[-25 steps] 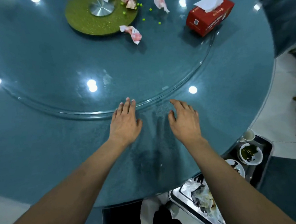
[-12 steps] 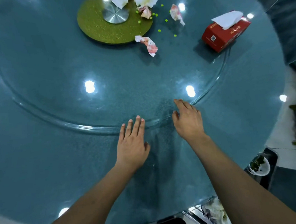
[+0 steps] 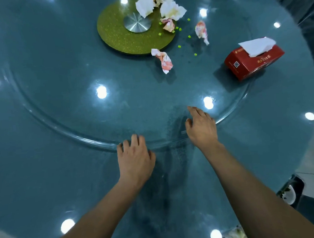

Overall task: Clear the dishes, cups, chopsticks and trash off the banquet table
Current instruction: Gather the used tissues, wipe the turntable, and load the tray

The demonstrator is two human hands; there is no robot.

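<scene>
Teal worktop (image 3: 46,179) nearly cleared, trash waiting on the glass turntable (image 3: 79,104).
Our left hand (image 3: 134,160) and right hand (image 3: 201,127) rest at the turntable's near rim, fingers loosely spread, holding nothing. Crumpled napkins (image 3: 164,61) lie well beyond them near the green centre disc (image 3: 115,35), beside the red tissue box (image 3: 253,61). We judge them light and soft: pinch anywhere.

Dim, bluish light. Round ceiling lamps glare as white spots across the glossy table (image 3: 46,170). Soft shadows fall beside the tissue box (image 3: 253,61). The table's rim bows with wide-angle distortion; its right edge blurs.
</scene>
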